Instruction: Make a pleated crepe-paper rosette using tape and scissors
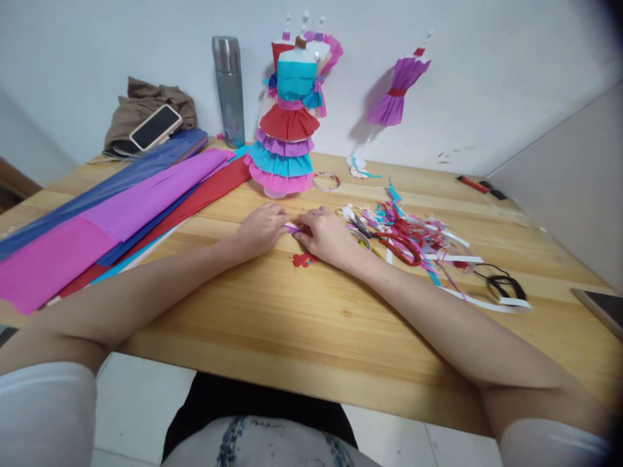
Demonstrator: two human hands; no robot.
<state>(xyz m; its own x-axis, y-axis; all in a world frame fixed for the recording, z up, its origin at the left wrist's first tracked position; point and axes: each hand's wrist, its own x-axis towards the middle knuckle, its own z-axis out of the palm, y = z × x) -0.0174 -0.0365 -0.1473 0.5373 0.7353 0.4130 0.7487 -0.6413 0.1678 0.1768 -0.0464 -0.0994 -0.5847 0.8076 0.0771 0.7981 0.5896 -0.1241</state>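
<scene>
Both hands meet over the middle of the wooden table (292, 311). My left hand (264, 228) and my right hand (327, 233) are closed on a small strip of purple paper (293, 228), pinched between their fingertips. Most of the strip is hidden by the fingers. Small red paper cutouts (302, 260) lie on the table just below my right hand. Behind the hands stands a miniature dress form in a tiered paper dress (291, 117) of blue, red, purple and pink. Scissors with red handles (396, 246) rest to the right of my right hand.
Colored crepe paper sheets (131, 201) spread across the left side. A grey bottle (230, 94) stands near the wall, beside a phone (156, 127) on brown cloth (131, 107). Paper scraps (413, 224), a tape roll (327, 181) and a black cord (506, 285) lie rightward. A small purple dress (400, 91) leans at the wall.
</scene>
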